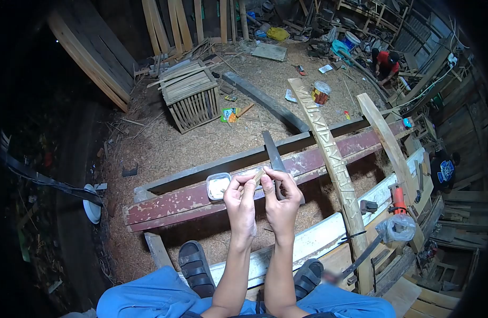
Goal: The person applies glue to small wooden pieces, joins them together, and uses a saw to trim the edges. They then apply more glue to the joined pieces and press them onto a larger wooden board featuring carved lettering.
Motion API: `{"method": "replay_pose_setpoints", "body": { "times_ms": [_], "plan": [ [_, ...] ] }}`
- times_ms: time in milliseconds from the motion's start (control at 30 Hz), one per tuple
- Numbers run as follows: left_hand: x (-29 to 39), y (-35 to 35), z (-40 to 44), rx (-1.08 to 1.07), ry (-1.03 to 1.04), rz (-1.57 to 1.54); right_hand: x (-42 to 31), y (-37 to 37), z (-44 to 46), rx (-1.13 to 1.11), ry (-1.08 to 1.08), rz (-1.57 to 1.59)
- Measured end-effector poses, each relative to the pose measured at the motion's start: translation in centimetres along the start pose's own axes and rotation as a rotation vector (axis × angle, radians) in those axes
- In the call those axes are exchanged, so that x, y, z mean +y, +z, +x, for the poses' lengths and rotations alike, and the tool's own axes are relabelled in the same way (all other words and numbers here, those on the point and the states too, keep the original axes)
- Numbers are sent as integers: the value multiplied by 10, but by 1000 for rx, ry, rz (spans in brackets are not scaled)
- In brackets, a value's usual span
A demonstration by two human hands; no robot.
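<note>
Between my fingertips is a small piece of wood (259, 175), pale and short. My left hand (240, 197) pinches one side of it with thumb and finger. On the other side my right hand (280, 195) is closed on the same piece. Just left of my left hand, a clear plastic tub (218, 186) with white material in it rests on the worn red beam (169, 205). A handsaw (272, 150) lies across that beam beyond my right hand, its lower part partly hidden behind the hand.
A long notched board (328, 143) crosses the beams to the right. Farther right are a red power tool (397, 199), a plastic bag (400, 228) and a plain plank (384, 132). A slatted crate (193, 103) and a paint bucket (320, 94) stand beyond. Two people (387, 64) are at the right.
</note>
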State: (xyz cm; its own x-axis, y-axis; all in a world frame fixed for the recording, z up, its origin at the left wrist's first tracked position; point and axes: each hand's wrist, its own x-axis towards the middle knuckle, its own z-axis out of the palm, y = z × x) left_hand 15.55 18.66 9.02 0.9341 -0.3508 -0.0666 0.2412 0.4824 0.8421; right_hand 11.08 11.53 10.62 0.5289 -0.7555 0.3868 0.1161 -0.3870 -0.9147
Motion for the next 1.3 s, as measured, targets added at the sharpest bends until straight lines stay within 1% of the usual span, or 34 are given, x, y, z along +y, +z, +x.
{"method": "replay_pose_setpoints", "body": {
  "times_ms": [467,533,767,933,1300],
  "plan": [
    [1,6,-2,9,-54,-30,0,-1,-1,25,42,23],
    [2,5,-3,8,-63,-34,0,-1,-1,30,-3,-18],
    [7,7,-2,-19,-91,-37,0,-2,0,50,-11,-10],
    [5,7,-2,-27,-62,-21,-4,-5,-1,58,-33,-105],
    [1,5,-3,-80,-47,-34,0,-7,-2,90,-56,-111]
  ]
}}
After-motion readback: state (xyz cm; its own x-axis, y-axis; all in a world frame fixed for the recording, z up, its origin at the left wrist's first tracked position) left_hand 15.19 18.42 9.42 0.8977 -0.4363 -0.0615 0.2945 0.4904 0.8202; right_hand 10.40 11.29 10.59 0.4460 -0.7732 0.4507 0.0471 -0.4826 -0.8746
